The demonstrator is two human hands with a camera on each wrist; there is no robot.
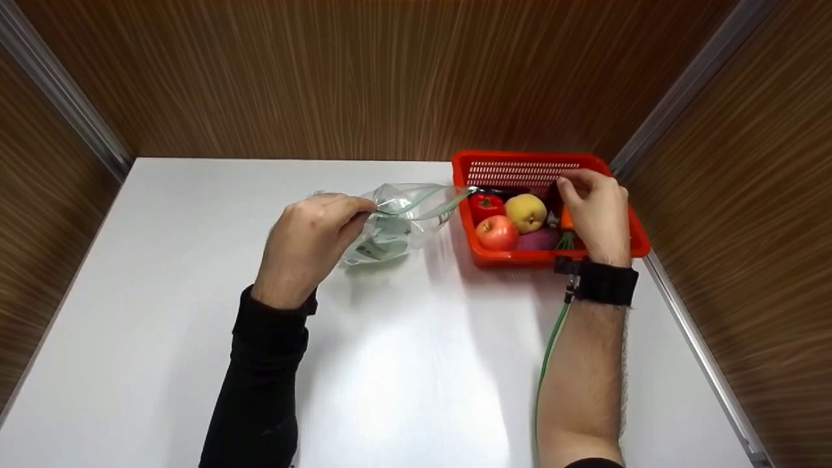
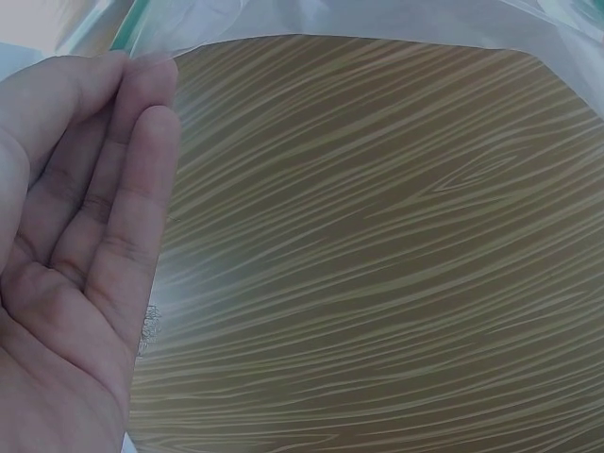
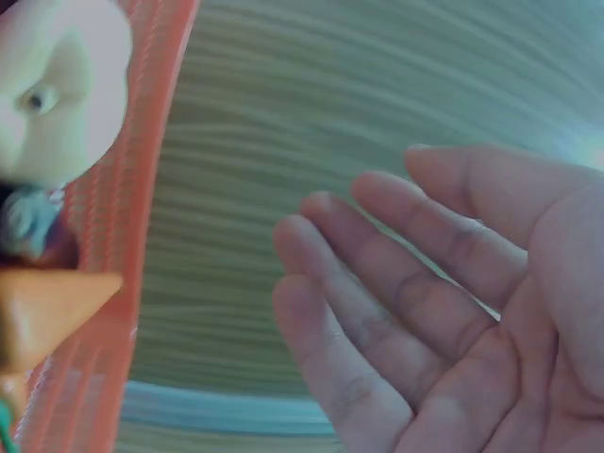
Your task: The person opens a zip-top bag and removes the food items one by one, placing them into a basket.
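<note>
The left hand (image 1: 309, 244) pinched the rim of a clear zip bag (image 1: 396, 221) lying on the white table (image 1: 416, 364), just left of the red basket (image 1: 520, 170). The right hand (image 1: 595, 214) hovered over the basket's right side, fingers relaxed and holding nothing, above an orange carrot (image 1: 567, 220) beside a yellow fruit (image 1: 525, 212), red pepper (image 1: 486, 207) and red apple (image 1: 496, 233).
</note>
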